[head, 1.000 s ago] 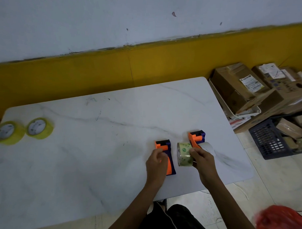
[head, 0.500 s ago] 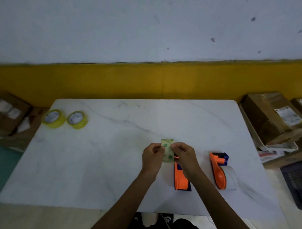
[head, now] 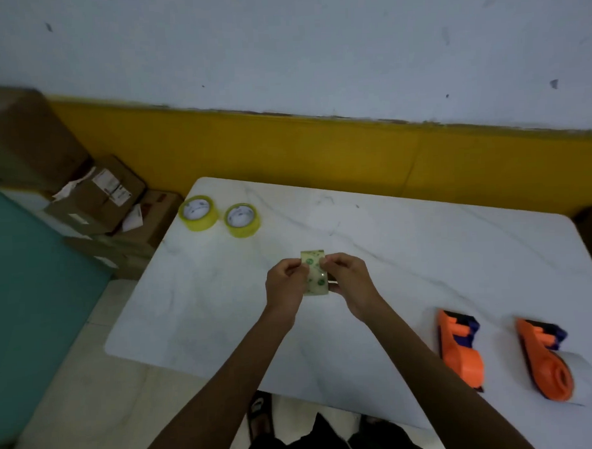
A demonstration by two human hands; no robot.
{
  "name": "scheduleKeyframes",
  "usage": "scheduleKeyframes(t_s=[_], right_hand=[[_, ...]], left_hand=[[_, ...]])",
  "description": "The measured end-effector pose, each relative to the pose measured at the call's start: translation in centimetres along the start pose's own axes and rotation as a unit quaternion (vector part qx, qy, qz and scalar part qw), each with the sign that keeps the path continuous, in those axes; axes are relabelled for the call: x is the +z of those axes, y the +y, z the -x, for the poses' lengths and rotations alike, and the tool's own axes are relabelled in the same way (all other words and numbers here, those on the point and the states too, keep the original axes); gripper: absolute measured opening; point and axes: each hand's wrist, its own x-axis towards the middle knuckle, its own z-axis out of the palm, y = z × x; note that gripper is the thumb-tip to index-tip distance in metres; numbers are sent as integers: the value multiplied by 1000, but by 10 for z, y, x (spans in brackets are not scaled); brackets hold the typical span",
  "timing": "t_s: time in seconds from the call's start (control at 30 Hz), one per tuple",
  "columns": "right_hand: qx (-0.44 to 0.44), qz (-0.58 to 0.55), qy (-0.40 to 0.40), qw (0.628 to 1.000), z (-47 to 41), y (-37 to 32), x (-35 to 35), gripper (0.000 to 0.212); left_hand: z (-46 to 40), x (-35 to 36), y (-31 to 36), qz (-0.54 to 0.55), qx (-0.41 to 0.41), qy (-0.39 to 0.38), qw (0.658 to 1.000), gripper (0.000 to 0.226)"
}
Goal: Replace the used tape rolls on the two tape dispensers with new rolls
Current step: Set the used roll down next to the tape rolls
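Observation:
Both hands hold a nearly used-up clear tape roll with green marks, above the middle of the white marble table. My left hand grips its left side and my right hand its right side. Two fresh yellow tape rolls lie flat at the table's far left corner. Two orange and blue tape dispensers lie at the near right: one without a roll, the other with a pale roll still on it.
Cardboard boxes are stacked on the floor left of the table, beside a teal surface. A yellow and white wall runs behind the table. My legs and a shoe show below the near table edge.
The roll came off the left dispenser and my left hand joined my right on it. Both hands carried it left, away from the dispensers, while my view swung left.

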Motion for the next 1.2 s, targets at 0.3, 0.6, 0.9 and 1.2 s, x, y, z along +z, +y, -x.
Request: scheduleKeyframes(t_s=[0.3,0.6,0.9,1.2], right_hand=[[-16,-24,61,998,-32,-10,121,14],[-17,-12,98,995,-72,-22,142,16],[16,-19,105,994,-129,-24,125,19],[47,-4,106,993,-193,-12,103,11]], left_hand=[[-82,-96,40,-32,16,-55,998,8],[-134,-97,63,-51,7,-98,994,8],[-183,-67,65,-77,-20,-93,993,12],[-237,-35,48,-80,-47,-84,992,16]])
